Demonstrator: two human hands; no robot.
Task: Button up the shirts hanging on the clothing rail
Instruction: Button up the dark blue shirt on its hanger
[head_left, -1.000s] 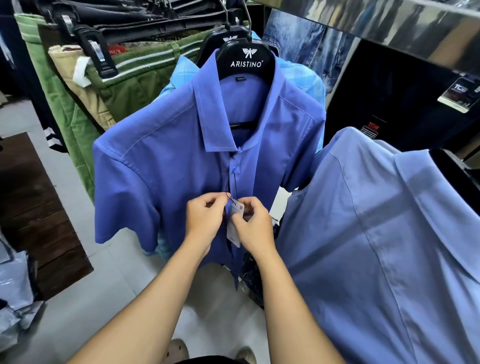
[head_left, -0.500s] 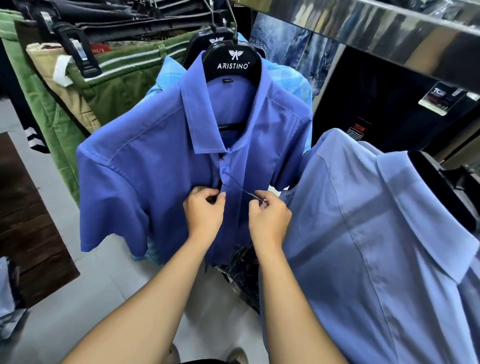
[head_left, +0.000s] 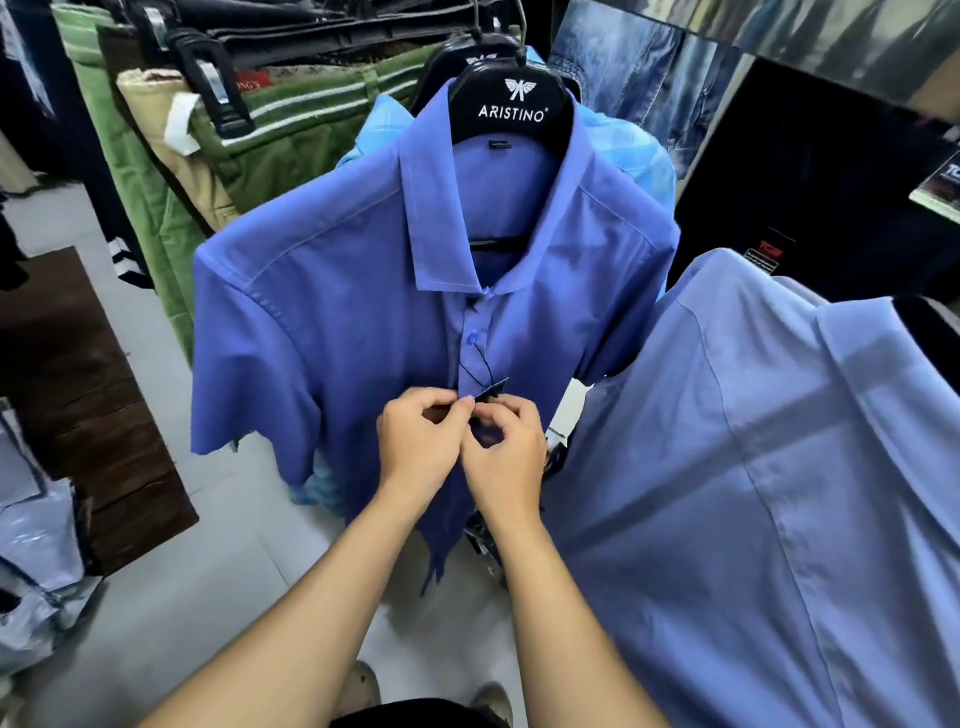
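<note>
Both hands meet at the front strip of the blue shirt (head_left: 332, 322): the left hand (head_left: 423, 447) and right hand (head_left: 506, 457) each have fingers curled, pinching the fabric edges, seemingly around a button hidden between them. A dark tag (head_left: 492, 389) dangles just above the fingers, below a fastened button (head_left: 471, 339). Farther up, the shirt hangs on a black hanger (head_left: 511, 111), with a paler shirt (head_left: 753, 467) beside it to the right.

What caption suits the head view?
Both hands, left and right, pinch the blue shirt's placket below a fastened button.

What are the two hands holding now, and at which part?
Both the left hand and the right hand pinch the front placket of the blue shirt, just below the fastened button.
</note>
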